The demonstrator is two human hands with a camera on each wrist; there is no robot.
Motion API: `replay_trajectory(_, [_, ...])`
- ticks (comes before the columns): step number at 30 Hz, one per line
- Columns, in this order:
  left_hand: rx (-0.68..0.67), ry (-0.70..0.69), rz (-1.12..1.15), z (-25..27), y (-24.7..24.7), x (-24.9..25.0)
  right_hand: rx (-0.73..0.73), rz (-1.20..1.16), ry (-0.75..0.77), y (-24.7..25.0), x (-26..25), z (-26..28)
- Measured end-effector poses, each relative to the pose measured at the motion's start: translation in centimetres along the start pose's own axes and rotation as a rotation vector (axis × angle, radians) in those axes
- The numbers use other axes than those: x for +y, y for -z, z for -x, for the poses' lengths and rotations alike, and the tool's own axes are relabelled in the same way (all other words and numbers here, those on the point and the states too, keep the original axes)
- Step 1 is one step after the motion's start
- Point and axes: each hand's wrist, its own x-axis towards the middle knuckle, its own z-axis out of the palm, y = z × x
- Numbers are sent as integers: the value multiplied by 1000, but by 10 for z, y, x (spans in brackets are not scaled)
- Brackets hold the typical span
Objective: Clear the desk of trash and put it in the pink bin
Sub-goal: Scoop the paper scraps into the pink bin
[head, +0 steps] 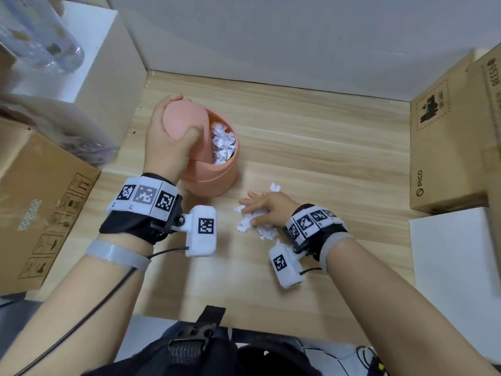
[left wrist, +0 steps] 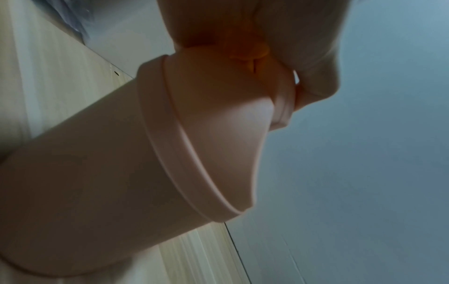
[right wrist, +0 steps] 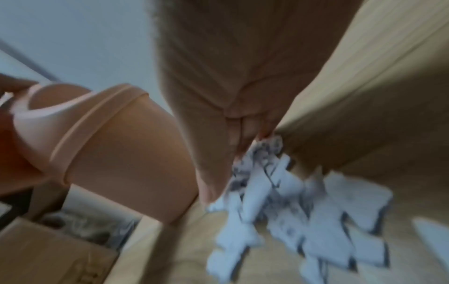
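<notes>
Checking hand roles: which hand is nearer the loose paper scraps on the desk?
Right. The right hand rests on the paper scraps; the left hand grips the pink bin's lid.

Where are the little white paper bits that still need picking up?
In the head view, the torn white paper scraps lie on the wooden desk under the right hand, right of the round pink plastic bin.

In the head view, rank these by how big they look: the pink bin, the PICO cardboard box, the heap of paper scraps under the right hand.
Largest to smallest, as they look:
1. PICO cardboard box, though cut off by the frame edge
2. pink bin, partly hidden by the left hand
3. paper scraps, partly under the right hand
</notes>
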Motion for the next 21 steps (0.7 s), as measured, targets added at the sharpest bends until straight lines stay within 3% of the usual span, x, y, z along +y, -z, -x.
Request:
replay_trajectory(3, [-6, -8, 5, 2, -3, 0, 319, -170, -54, 9, 8, 16])
replay_trajectory(5, [-14, -17, 2, 4, -4, 0, 411, -61, -135, 14, 15, 23])
replay_trajectory(8, [-29, -25, -3, 6, -5, 0, 302, 258, -238, 6, 19, 27])
replay_trajectory(12, [-29, -42, -24, 5, -4, 1, 180, 411, -164, -12, 20, 16])
replay_trajectory(17, [-24, -57, -28, 6, -5, -1, 324, 318, -93, -22, 15, 3])
replay_trajectory(21, [-35, -67, -39, 5, -4, -2, 259, 221, -47, -20, 6, -3])
